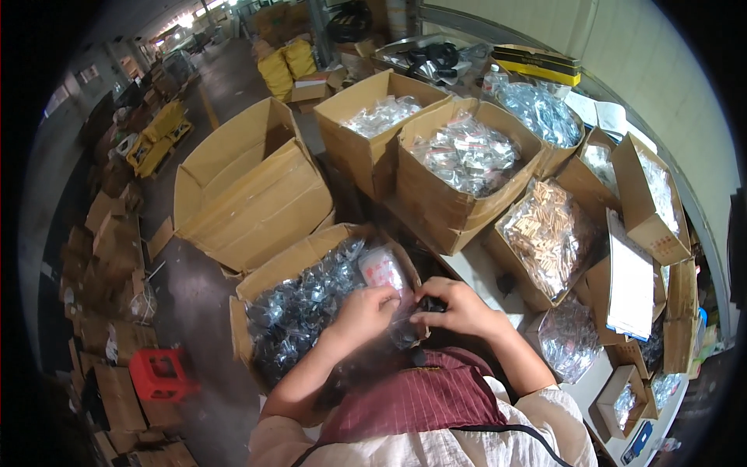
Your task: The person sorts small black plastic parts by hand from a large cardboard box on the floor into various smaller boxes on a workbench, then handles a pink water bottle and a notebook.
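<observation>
**Small clear bag held between both hands above the carton of dark parts**

A small clear plastic bag with red print (383, 271) is held over the open cardboard carton of dark bagged parts (299, 307). The left hand (364, 311) is closed on its lower edge, thumb and fingers pressed together. The right hand (459, 307) pinches a small dark piece (433, 305) just right of the bag; it is too small to identify. The bag's long axis runs up and away from both hands, and the left hand is nearer. Behind the carton, boxes of clear packets (467, 152) are seen; to its right, a box of tan pieces (545, 233).
</observation>
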Demonstrator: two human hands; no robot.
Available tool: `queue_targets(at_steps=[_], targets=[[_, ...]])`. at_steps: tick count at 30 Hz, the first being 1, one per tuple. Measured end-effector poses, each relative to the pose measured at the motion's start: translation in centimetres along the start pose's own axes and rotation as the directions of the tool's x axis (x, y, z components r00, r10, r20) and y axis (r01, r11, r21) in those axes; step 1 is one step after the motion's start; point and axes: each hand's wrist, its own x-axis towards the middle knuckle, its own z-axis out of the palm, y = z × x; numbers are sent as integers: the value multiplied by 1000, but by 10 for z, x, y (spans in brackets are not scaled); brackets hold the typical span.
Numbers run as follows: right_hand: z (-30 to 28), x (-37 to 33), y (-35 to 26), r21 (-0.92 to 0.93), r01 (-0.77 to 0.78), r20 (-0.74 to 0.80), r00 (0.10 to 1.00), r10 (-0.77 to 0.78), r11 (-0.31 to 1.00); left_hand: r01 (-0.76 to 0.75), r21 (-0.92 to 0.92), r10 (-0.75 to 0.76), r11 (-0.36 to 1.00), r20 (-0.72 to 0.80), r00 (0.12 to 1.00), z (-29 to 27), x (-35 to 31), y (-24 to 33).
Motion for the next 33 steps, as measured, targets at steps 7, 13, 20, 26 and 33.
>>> queue_targets(at_steps=[7,13,20,26,33], targets=[[-28,8,-35,287,35,-66,998,-17,957,-26,61,33,998,-111,993,-9,3,11],[-10,12,-23,418,57,-76,997,-28,907,-60,-32,52,998,-205,977,-12,5,14],[-9,14,-8,229,167,-124,982,-142,959,47,-245,-86,968,-151,985,-21,1,19],[-9,16,-7,309,137,-40,991,-131,941,-107,-66,88,992,-247,965,-21,3,27],[-2,15,-18,110,122,-148,983,-105,986,-80,-87,60,993,-214,975,-19,4,30]])
